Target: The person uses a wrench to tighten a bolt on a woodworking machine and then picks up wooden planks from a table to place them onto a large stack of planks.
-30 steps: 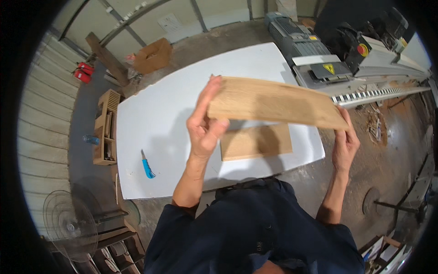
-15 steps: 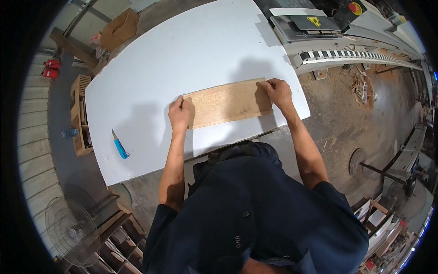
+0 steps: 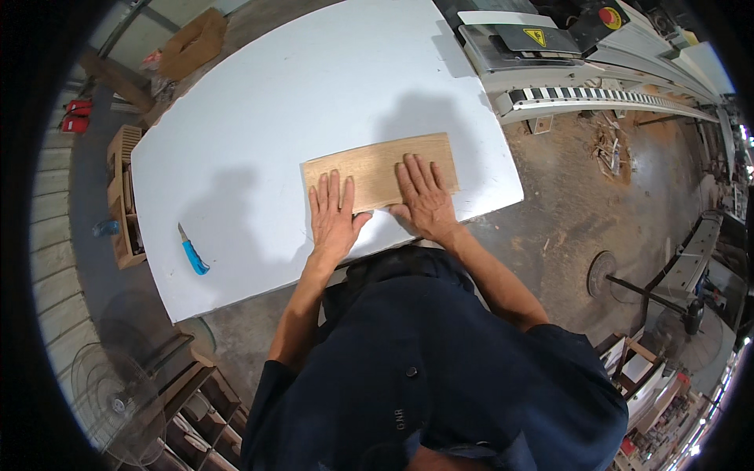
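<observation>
Wood board [image 3: 377, 169] (rect., visibly grained) lies on wht table [image 3: 314, 78], hands [image 3: 334, 224] [image 3: 428, 206] flat atop, apart.

The left hand [image 3: 333, 225] lay palm down, its fingers [image 3: 334, 190] straight, slightly spread and pointing away from the body, its thumb [image 3: 362, 220] stretched out to the right. The right hand [image 3: 431, 207] was also palm down, its fingers extended and leaning a little leftward, its thumb turned toward the left one. The two hands were apart. The left forearm [image 3: 297, 308] slanted forward and slightly rightward; the right forearm [image 3: 500, 276] angled more strongly inward, toward the left. Both forearms were bare.
</observation>
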`<state>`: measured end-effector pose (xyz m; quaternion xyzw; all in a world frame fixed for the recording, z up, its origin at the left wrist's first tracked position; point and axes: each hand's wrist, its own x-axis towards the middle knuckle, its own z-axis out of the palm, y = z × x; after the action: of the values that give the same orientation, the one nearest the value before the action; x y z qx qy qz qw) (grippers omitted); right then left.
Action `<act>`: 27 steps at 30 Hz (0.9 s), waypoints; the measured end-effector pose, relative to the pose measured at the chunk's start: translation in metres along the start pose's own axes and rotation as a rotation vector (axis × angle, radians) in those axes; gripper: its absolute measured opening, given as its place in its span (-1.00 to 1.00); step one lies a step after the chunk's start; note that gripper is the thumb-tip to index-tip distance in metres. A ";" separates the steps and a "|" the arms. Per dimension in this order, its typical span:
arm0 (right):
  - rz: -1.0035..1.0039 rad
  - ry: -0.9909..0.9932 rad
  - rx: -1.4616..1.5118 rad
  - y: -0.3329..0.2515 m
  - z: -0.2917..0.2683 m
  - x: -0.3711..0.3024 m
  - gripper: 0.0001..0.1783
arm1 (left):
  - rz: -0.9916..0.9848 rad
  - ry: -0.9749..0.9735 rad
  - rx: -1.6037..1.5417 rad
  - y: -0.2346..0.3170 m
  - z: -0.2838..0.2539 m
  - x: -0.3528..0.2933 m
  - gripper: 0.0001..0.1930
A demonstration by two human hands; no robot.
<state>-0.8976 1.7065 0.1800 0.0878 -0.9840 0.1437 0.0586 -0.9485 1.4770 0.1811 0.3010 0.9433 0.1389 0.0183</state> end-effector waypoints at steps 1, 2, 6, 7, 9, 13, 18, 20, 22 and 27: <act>0.027 0.006 0.003 0.008 -0.002 -0.003 -0.04 | -0.029 -0.011 0.008 -0.003 0.000 -0.002 -0.15; 0.053 0.014 0.002 0.015 -0.006 -0.009 -0.03 | -0.058 -0.021 0.015 -0.007 -0.001 -0.005 -0.14; 0.235 0.006 -0.035 0.056 -0.012 -0.031 -0.02 | -0.186 0.003 0.029 -0.027 -0.004 -0.018 -0.07; 0.281 0.019 -0.051 0.063 -0.011 -0.037 -0.03 | -0.186 0.027 0.040 -0.029 -0.005 -0.022 -0.08; 0.370 0.044 -0.078 0.069 -0.015 -0.043 -0.04 | -0.189 0.074 0.064 -0.029 -0.009 -0.028 -0.08; 0.085 0.100 0.105 0.031 -0.013 -0.018 -0.06 | -0.058 0.005 -0.041 -0.004 -0.011 -0.006 -0.13; 0.063 0.112 0.086 0.006 0.003 0.011 -0.08 | 0.052 -0.062 -0.037 0.012 -0.001 0.017 -0.12; 0.110 0.094 0.033 0.012 -0.001 0.010 -0.11 | 0.042 -0.046 -0.035 0.009 -0.001 0.014 -0.11; 0.135 0.110 0.041 0.021 -0.005 0.005 -0.12 | 0.033 -0.029 -0.033 0.008 0.000 0.016 -0.09; 0.387 0.169 0.169 0.062 0.001 -0.018 -0.15 | 0.033 -0.057 -0.018 0.009 -0.001 0.018 -0.07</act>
<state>-0.8922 1.7670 0.1598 -0.1103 -0.9585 0.2412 0.1046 -0.9578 1.4940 0.1855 0.3203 0.9360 0.1389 0.0454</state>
